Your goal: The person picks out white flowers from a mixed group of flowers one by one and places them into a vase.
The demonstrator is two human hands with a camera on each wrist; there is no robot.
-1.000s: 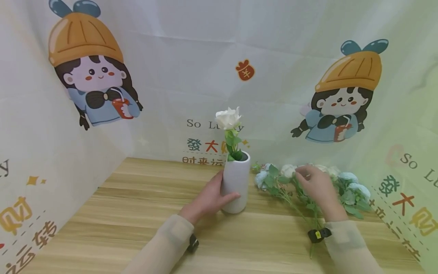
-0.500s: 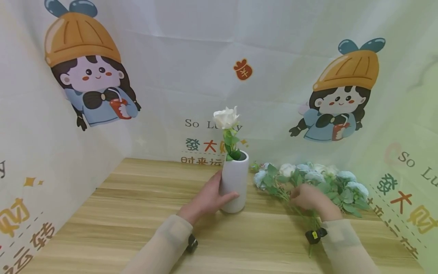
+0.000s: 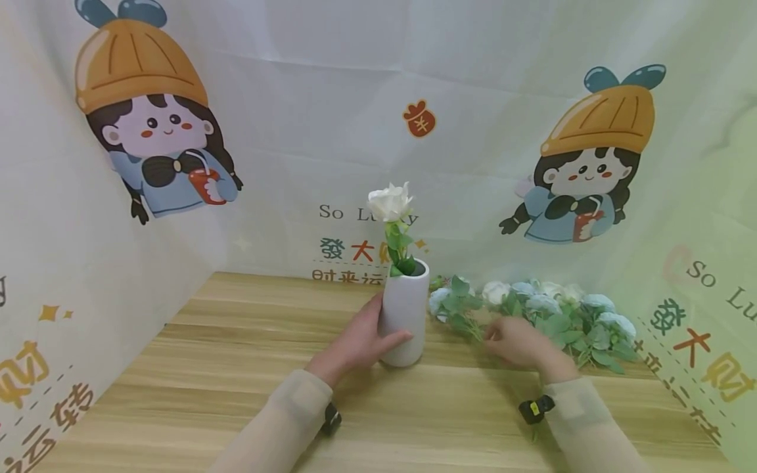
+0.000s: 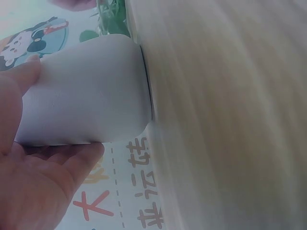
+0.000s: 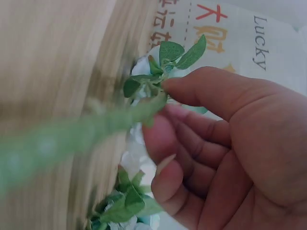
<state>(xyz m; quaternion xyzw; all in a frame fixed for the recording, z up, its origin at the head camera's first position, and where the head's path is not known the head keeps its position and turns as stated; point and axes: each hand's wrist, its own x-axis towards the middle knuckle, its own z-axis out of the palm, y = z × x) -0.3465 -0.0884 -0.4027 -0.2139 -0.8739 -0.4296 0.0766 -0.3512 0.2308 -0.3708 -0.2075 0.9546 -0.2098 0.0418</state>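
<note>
A white cylindrical vase (image 3: pixel 407 305) stands upright on the wooden table, with a single white rose (image 3: pixel 390 202) in it. My left hand (image 3: pixel 359 336) grips the vase from its left side, thumb across the front. In the left wrist view the fingers wrap round the vase wall (image 4: pixel 86 96). To the right, my right hand (image 3: pixel 520 343) pinches a green flower stem (image 5: pixel 86 132) between thumb and fingers, just below its leaves (image 5: pixel 171 51). This stem leads to a pale blue flower (image 3: pixel 439 302) at the left end of the flower pile.
Several other artificial flowers, white and pale blue with green leaves (image 3: pixel 556 325), lie behind and right of my right hand. A printed cloth (image 3: pixel 284 131) hangs round the back and sides of the wooden table (image 3: pixel 236 355).
My right hand has come down from over the flowers to the stems and moved left. The pale blue flower at the pile's left end has shifted left. My left hand stays on the vase.
</note>
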